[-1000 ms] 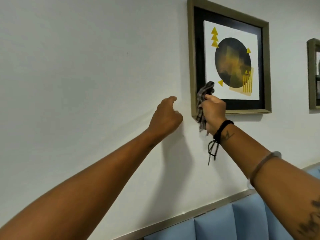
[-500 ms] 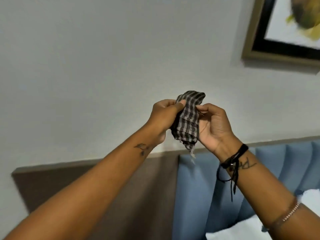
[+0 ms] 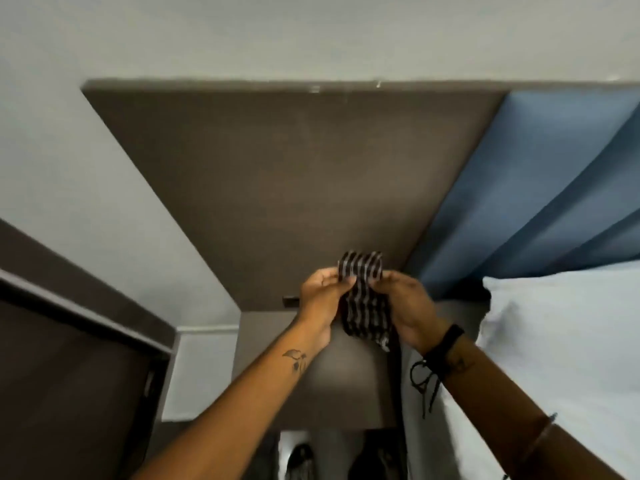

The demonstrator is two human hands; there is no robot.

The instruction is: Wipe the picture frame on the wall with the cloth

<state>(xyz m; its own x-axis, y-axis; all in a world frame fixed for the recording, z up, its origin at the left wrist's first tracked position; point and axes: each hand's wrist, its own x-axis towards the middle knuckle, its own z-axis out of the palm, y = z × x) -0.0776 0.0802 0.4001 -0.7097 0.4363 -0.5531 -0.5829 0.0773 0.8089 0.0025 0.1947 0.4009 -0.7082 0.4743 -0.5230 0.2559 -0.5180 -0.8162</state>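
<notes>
Holding the cloth (image 3: 363, 299) between left hand (image 3: 323, 299) and right hand (image 3: 403, 306), both pinching its top edge, above the nightstand (image 3: 270, 341); frame is out of view. Fold it flat, presenting a clean face before wiping.

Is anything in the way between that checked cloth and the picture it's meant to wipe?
That can't be judged: the picture is out of view. Both the left hand and the right hand hold the cloth in front of a brown panel, beside a blue padded headboard. Nothing separates hands and cloth.
</notes>
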